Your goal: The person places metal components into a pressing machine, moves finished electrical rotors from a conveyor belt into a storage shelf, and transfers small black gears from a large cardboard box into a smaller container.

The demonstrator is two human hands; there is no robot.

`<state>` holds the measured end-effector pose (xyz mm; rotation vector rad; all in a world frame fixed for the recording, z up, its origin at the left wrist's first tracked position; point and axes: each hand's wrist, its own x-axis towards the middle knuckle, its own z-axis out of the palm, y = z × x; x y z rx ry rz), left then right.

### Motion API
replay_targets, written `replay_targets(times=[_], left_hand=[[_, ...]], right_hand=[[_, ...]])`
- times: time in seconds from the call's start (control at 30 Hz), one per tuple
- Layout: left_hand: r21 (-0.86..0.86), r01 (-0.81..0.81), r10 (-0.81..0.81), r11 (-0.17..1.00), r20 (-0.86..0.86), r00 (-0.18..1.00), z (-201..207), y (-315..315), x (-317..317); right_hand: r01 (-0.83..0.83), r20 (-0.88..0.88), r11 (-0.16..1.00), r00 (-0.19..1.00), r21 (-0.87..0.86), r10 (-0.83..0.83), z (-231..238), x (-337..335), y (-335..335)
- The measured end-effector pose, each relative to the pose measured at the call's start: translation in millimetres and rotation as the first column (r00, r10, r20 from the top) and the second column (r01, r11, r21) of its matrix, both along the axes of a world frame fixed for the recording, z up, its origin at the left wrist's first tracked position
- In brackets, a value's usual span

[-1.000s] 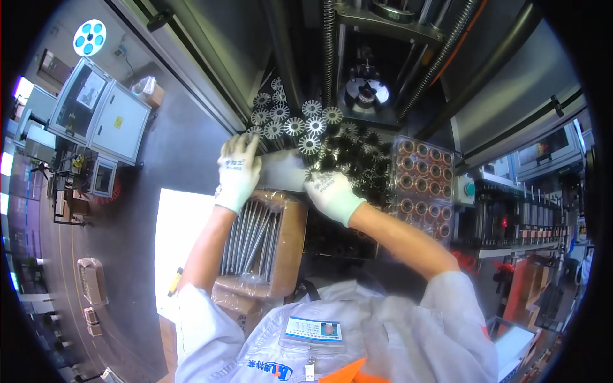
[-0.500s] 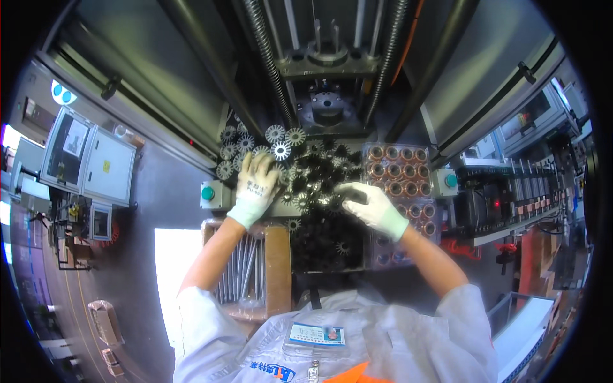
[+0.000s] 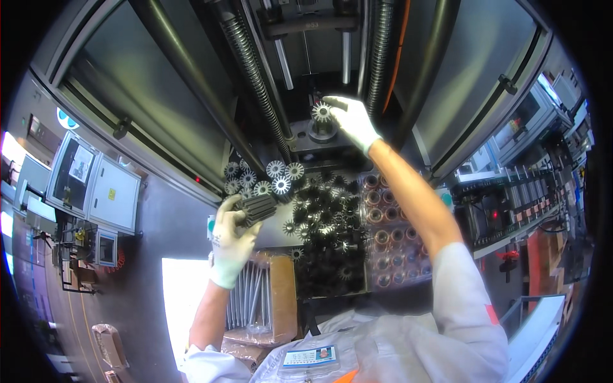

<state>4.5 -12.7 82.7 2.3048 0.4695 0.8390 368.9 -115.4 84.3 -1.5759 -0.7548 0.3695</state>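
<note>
My left hand point(image 3: 230, 247), in a white glove, grips a dark slotted metal core point(image 3: 258, 210), lying tilted with its long ridges showing. My right hand point(image 3: 355, 122), gloved too, reaches into the press, its thumb and forefinger around a second slotted core point(image 3: 321, 113). That one stands with its star-shaped end up over the round fixture point(image 3: 322, 134); whether it is seated there is hidden. Upright slotted cores point(image 3: 275, 169) stand grouped beyond my left hand. Many dark toothed parts point(image 3: 322, 217) are heaped in the middle of the bench.
Clear trays of copper-coloured rings point(image 3: 382, 239) lie at the right, partly under my right forearm. A cardboard box point(image 3: 283, 297) of metal shafts point(image 3: 250, 300) sits at the near left. Press columns point(image 3: 195, 83) and coiled hoses point(image 3: 380, 51) flank the fixture.
My left hand has lifted a slotted core from the group and drawn back toward me. My right hand has gone from the heap to the press fixture. The press's upper part appears farther away.
</note>
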Motion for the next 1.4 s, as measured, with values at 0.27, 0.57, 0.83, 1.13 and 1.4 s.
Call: replay_targets(times=[0.27,0.57,0.83,1.13,1.4], left_hand=[[0.052,0.075,-0.078,0.996,0.069,0.995,8,-3,74],[0.173,0.106,-0.136,0.979,0.173,0.976,30,16,213],[0.360,0.426,-0.402,0.830,-0.144,0.904,58,50,282],[0.369,0.328,-0.211,0.870,-0.325,0.922,80,40,287],[0.443,0.228,-0.063,0.867,-0.356,0.932,88,25,287]], right_hand=[[0.063,-0.123,0.976,0.988,-0.207,-0.090,-33,42,31],[0.001,0.328,0.955,0.939,-0.298,0.101,-33,-70,-78],[-0.229,0.329,0.892,0.870,-0.390,0.367,-58,-112,-152],[-0.281,0.446,0.848,0.752,-0.449,0.485,-80,-132,-129],[-0.338,0.496,0.861,0.712,-0.380,0.498,-84,-132,-132]])
